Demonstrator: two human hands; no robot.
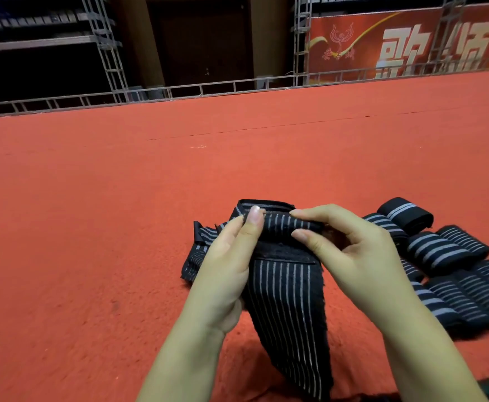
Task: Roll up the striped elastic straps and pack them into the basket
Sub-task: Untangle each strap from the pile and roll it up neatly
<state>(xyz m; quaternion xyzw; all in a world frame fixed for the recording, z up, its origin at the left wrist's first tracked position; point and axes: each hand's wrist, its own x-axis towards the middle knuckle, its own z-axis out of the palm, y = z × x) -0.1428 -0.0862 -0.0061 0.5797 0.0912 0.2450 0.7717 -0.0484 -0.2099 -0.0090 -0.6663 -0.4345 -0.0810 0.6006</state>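
Strap in hand was a black elastic band with thin grey lengthwise stripes, held up off the red carpet near the middle of the view, its far end turned over into the start of a roll and its near end hanging down toward the person. The left hand pinched the left edge of the turned-over part, thumb on top. The right hand gripped the right edge, fingers curled round it. A dark fastening patch crossed the band just under the fold.

The band looked light, soft and stretchy, so it would likely go slack or spring open unless kept taut; holding both edges of the roll close to the core, as here, seemed the sound place to grip.

A loose striped strap lay crumpled on the carpet just behind the left hand. To the right lay a group of rolled straps, touching one another, with one more roll at their far side.

No basket could be seen. A dark shape at the near right corner was cut off and could not be identified. The hanging end ran out of view at the near edge. Beyond the carpet stood a metal truss railing and a red banner.
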